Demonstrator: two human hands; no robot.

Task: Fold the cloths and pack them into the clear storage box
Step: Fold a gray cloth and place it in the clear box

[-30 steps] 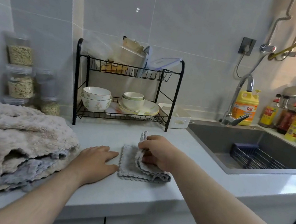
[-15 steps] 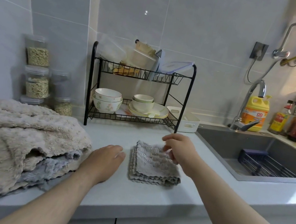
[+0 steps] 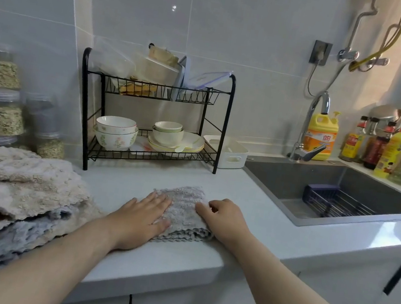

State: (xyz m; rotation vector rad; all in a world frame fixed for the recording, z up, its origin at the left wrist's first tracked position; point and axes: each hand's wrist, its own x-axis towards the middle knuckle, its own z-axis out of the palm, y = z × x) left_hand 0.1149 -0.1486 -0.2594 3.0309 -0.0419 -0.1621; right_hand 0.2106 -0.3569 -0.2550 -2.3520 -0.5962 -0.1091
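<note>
Head view: a folded grey cloth lies flat on the counter, near the front edge and about midway between the left end and the sink. The left hand presses on the cloth's left part, palm down, fingers straight and close together, the thumb lying on the near side. The right hand rests on the cloth's right edge with bent fingers whose tips touch the fabric; whether they pinch the edge cannot be told.

At the counter's left end sits a pile of loose cloths, beige on top and grey beneath, just beside the left forearm. At the back edge stands a black wire rack, with bowls on its lower shelf and clear boxes on its upper one. A white tub stands between the rack and the sink. Jars are stacked in the back left corner.
</note>
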